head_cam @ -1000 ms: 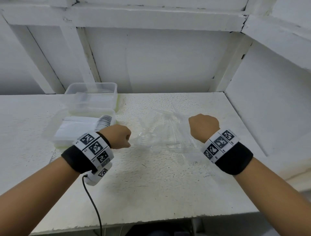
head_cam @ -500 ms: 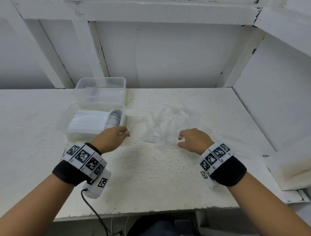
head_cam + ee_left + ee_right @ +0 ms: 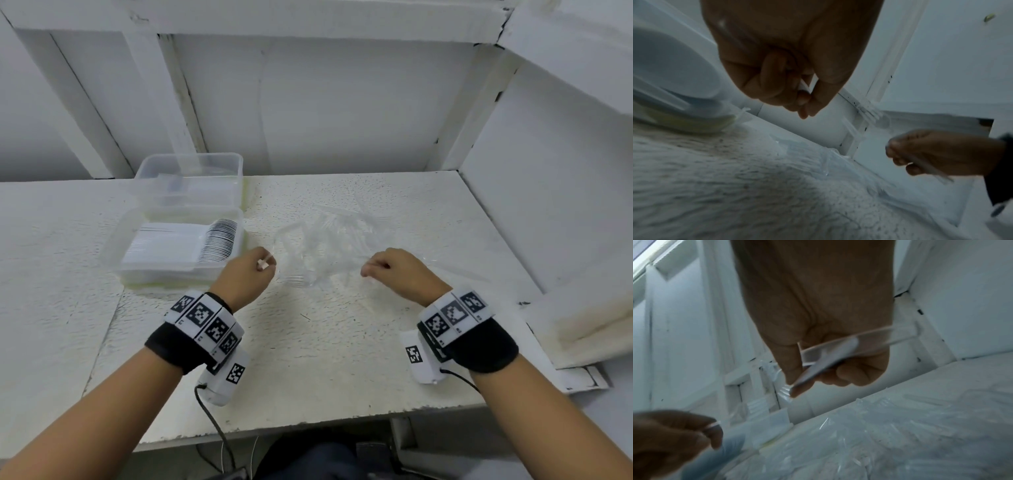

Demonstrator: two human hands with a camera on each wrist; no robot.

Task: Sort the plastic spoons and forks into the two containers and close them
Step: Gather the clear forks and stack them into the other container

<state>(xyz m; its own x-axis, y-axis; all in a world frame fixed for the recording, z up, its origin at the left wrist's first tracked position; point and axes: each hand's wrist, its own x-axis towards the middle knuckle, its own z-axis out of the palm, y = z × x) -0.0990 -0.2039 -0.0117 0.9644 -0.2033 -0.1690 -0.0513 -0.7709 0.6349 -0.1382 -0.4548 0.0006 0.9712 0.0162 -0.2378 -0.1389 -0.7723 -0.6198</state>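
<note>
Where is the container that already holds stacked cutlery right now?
In the head view the filled container sits on the table's left side, directly in front of the second container and just beyond the left hand.

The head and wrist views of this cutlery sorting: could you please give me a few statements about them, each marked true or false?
1. The nearer container holds a neat stack of cutlery. True.
2. The left hand is empty. False: it pinches a clear utensil.
3. The right hand holds clear cutlery. True.
4. Both containers are closed. False: the farther container and the nearer one are open.
5. Loose clear cutlery lies on the table between the hands. True.
</note>
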